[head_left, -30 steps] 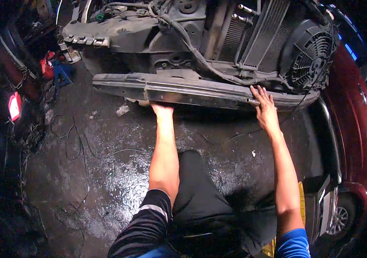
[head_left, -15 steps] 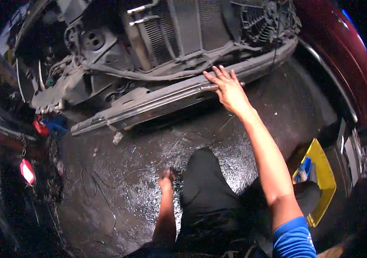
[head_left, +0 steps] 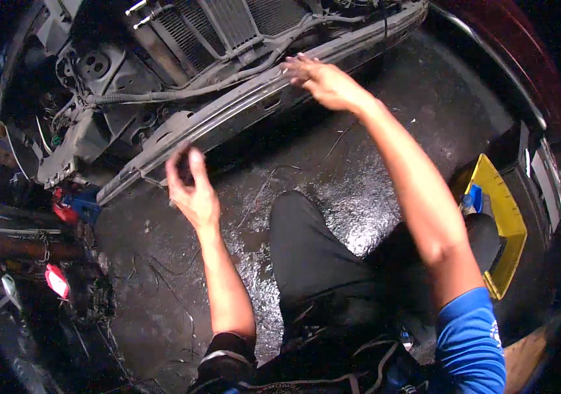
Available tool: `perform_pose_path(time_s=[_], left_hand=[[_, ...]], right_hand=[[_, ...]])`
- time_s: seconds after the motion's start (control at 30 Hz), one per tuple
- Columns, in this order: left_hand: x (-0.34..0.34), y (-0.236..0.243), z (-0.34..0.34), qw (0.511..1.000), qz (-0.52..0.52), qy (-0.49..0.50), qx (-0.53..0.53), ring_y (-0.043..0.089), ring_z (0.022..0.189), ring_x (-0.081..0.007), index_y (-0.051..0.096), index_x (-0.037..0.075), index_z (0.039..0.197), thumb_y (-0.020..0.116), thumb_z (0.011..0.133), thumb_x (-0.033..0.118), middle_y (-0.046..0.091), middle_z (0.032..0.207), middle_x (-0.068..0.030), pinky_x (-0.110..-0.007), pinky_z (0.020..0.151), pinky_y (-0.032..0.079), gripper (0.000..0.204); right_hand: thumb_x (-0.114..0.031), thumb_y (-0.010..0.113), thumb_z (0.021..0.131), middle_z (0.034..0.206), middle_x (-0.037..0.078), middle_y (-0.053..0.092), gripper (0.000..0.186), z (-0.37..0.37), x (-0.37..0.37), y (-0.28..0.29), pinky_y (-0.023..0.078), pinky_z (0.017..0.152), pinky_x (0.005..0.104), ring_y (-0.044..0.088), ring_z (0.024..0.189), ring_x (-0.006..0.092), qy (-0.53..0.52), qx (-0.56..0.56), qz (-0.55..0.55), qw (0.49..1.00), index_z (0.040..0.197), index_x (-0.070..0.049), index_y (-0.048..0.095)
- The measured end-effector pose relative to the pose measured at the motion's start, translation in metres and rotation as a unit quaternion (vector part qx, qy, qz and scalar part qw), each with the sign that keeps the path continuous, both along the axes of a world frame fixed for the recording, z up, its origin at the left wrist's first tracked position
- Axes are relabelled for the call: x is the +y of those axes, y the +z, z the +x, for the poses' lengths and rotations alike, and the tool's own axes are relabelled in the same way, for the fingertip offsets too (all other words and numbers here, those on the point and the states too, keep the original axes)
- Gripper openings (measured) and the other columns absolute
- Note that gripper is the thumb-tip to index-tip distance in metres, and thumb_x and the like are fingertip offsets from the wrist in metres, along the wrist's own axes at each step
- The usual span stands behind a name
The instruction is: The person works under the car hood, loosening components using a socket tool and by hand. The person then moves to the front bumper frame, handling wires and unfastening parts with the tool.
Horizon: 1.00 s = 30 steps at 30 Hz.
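Note:
A long grey metal bumper beam [head_left: 228, 125] runs diagonally across the exposed front of a car. My right hand [head_left: 326, 82] is at the beam's upper edge, right of its middle, with its fingers stretched out and slightly smeared. Whether those fingertips touch the metal I cannot tell. Close to the beam's left part, my left hand [head_left: 193, 194] is raised with thumb and fingers apart, and nothing shows in it. A ribbed black hose [head_left: 156, 97] lies along the frame just above the beam. Behind it stands the finned radiator [head_left: 228, 26].
To the right lies a yellow plastic tray [head_left: 514, 243] with a blue item [head_left: 475, 197] in it. A dark red body panel [head_left: 517, 46] curves at the upper right. A red-and-white tag [head_left: 57, 282] hangs at left. Thin wires cross the wet, dark floor [head_left: 162, 262].
My left hand has risen from low over the floor to the beam's left part. My right hand has slid left and up in the view, which has itself shifted.

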<state>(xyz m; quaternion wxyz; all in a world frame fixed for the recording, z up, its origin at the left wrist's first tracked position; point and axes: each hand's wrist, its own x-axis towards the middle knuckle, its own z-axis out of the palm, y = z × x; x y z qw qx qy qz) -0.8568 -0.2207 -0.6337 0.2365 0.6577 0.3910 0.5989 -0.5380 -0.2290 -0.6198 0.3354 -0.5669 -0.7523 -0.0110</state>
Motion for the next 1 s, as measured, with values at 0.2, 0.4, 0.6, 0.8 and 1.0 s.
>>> perform_pose_path(time_s=[0.2, 0.4, 0.6, 0.8, 1.0], left_hand=[[0.003, -0.004, -0.003, 0.867, -0.179, -0.354, -0.302, 0.057, 0.107, -0.0305, 0.045, -0.005, 0.129, 0.037, 0.094, 0.058, 0.057, 0.118, -0.0209, -0.04, 0.098, 0.042, 0.073], [-0.031, -0.041, 0.019, 0.557, -0.385, -0.464, -0.571, 0.026, 0.138, -0.0368, 0.027, -0.004, 0.142, 0.04, 0.084, 0.07, 0.029, 0.147, -0.0235, -0.052, 0.114, 0.018, 0.094], [-0.068, -0.063, 0.085, 0.465, -0.439, -0.493, -0.59, 0.029, 0.137, -0.0345, 0.025, -0.003, 0.142, 0.033, 0.087, 0.07, 0.031, 0.146, -0.0221, -0.048, 0.114, 0.019, 0.092], [-0.072, -0.05, 0.088, 0.582, -0.427, -0.497, -0.481, 0.036, 0.134, -0.0312, 0.029, 0.003, 0.143, 0.029, 0.094, 0.059, 0.037, 0.144, -0.017, -0.044, 0.112, 0.028, 0.074], [-0.059, -0.033, 0.063, 0.647, -0.39, -0.456, -0.47, 0.044, 0.127, -0.0339, 0.029, 0.001, 0.142, 0.033, 0.095, 0.057, 0.042, 0.138, -0.0234, -0.042, 0.106, 0.036, 0.074]], right_hand=[[-0.027, 0.054, 0.095, 0.122, 0.013, 0.061, 0.04, 0.004, -0.073, -0.011, 0.038, 0.1, 0.0315, 0.054, 0.116, 0.0189, -0.105, 0.214, -0.127, 0.963, 0.128, -0.003, 0.054], [-0.034, 0.053, 0.093, 0.082, 0.022, 0.058, 0.037, 0.001, -0.14, -0.043, 0.044, 0.071, 0.0439, 0.058, 0.076, 0.0356, -0.122, 0.144, -0.246, 0.951, 0.092, 0.003, 0.053], [-0.03, 0.059, 0.091, 0.075, 0.008, 0.054, 0.037, -0.027, -0.157, -0.047, 0.044, 0.068, 0.0322, 0.05, 0.07, 0.0145, -0.177, 0.213, -0.275, 0.921, 0.109, 0.002, 0.055], [-0.035, 0.057, 0.092, 0.08, 0.011, 0.062, 0.039, -0.03, -0.158, -0.042, 0.046, 0.073, 0.0372, 0.056, 0.074, 0.0196, -0.151, 0.226, -0.358, 0.893, 0.106, 0.002, 0.058], [-0.034, 0.06, 0.09, 0.083, 0.015, 0.063, 0.037, -0.004, -0.174, -0.067, 0.046, 0.076, 0.0367, 0.058, 0.077, 0.0237, -0.162, 0.161, -0.404, 0.886, 0.098, 0.002, 0.06]])
